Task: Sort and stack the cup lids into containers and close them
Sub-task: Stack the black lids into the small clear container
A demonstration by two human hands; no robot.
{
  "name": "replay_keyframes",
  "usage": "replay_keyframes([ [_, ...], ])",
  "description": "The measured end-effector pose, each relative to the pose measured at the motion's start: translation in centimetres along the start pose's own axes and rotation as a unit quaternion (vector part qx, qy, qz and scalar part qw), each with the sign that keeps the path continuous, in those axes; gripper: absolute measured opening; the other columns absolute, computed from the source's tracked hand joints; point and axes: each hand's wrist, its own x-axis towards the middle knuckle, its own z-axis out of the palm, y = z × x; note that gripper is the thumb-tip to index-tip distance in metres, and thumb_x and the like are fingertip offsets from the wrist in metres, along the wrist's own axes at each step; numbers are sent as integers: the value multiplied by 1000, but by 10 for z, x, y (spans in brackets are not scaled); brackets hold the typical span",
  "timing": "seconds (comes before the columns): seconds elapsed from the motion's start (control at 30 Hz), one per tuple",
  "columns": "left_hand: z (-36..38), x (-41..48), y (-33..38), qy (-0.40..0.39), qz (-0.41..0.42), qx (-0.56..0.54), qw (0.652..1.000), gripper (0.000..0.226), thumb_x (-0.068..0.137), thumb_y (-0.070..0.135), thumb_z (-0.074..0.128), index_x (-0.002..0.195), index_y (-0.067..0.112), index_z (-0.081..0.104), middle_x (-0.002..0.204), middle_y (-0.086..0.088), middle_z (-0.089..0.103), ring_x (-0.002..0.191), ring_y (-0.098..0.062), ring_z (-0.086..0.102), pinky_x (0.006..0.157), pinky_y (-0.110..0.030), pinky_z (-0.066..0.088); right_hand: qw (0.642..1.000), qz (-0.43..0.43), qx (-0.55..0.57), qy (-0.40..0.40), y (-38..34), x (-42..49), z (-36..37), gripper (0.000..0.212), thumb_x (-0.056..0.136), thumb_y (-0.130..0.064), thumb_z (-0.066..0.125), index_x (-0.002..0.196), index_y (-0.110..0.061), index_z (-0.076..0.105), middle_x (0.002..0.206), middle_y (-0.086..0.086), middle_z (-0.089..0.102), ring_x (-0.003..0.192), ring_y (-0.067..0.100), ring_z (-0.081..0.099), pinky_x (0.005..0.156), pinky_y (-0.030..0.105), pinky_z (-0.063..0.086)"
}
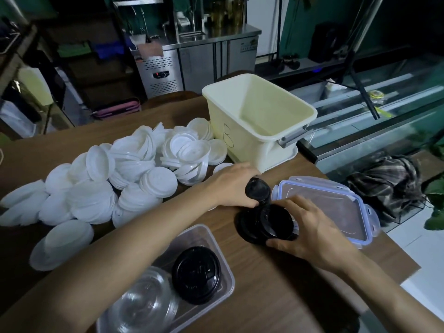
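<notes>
Curling round a small bunch of black lids (257, 190), the fingers (245, 171) of the left hand (230, 186) hold it tilted just above the desk (276, 289). Its lower edge meets the far side of a bigger black stack (264, 224); I cannot tell whether the two are nested. The right hand (310, 227) grips that stack from the right. Its fingers (296, 202) wrap over the far rim and its thumb presses the near rim, and the stack rests on the desk.

Just right of the hands lies a clear snap lid (336, 203) with blue clips, flat on the desk and partly under the right hand. Near and left of the stack stands a clear box (225, 260), open. In it sits another pile of black lids (195, 275) on the right, with clear domed lids (144, 306) beside it on the left.

Far from the hands stands a cream tub (242, 145) with a grey handle (293, 137) and a hand-drawn "B" (228, 137) on its near wall; no contents are visible inside. A loose heap of white lids (134, 169) spreads from the tub's left side across the left of the desk. Some are in short stacks and some lie on edge. Two wider white lids (62, 246) lie at the near left.

Beyond the desk's right edge lies a plaid cloth (384, 186), and a steel counter (192, 63) stands at the far side of the room.
</notes>
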Motion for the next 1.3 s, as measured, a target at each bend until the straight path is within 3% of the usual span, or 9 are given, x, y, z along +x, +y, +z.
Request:
replay_keyframes([
  [0.17,-20,-28,-2,60,-26,-31,997,61,75,46,86,130,29,63,115,16,49,110,-8,52,87,-25,38,999,-33,30,0,-13,2,-4,74,67,-71,78,131,-41,56,112,-22,50,99,4,57,82,27,52],
  [0.37,-53,-87,0,109,-49,-83,989,62,74,48,88,129,32,65,118,17,54,107,-3,54,94,-24,47,996,-83,41,3,-42,3,-12,73,72,-59,85,135,-38,55,116,-18,52,101,0,53,83,3,38],
  [0.57,-71,-157,2,156,-80,-88,981,65,77,56,85,135,37,63,126,22,65,112,2,58,100,-29,51,985,-152,77,-8,-83,2,-23,76,76,-60,83,142,-34,54,126,-21,54,114,-3,57,95,17,47],
  [0.7,-73,-195,2,175,-92,-86,976,65,79,58,83,138,38,63,129,23,65,115,5,56,105,-27,47,976,-199,71,-50,-110,-1,-16,79,76,-57,84,144,-32,52,127,-24,50,117,-4,55,97,16,46],
  [0.8,-67,-216,-1,189,-92,-95,973,65,77,59,84,136,41,64,127,24,65,120,5,57,105,-23,47,971,-219,45,-86,-125,-5,-2,84,73,-61,82,145,-44,42,127,-38,40,122,-11,46,98,9,38],
  [0.9,-57,-233,-4,182,-108,-100,972,69,75,64,83,138,43,62,130,29,62,118,12,54,102,-16,44,970,-214,37,-107,-134,-3,13,90,70,-60,85,146,-47,37,128,-35,45,122,-12,41,97,4,33],
  [1.03,-44,-251,-4,170,-113,-108,973,72,72,74,78,136,46,60,125,34,62,119,14,55,102,-26,49,971,-205,48,-112,-135,-2,24,96,67,-60,87,146,-44,35,129,-30,56,125,1,46,107,5,24],
  [1.17,-35,-256,-1,158,-123,-116,973,70,73,70,81,135,49,59,124,36,60,117,16,52,99,-23,47,974,-192,59,-108,-132,-5,24,122,64,-58,91,160,-35,18,122,-51,44,125,-6,37,110,12,23],
  [1.3,-26,-252,8,131,-99,-117,979,73,74,67,83,138,45,59,128,32,58,123,10,53,107,-26,47,969,-198,87,-117,-123,-7,24,132,62,-67,88,162,-41,6,139,-44,42,136,-9,34,113,8,16],
])
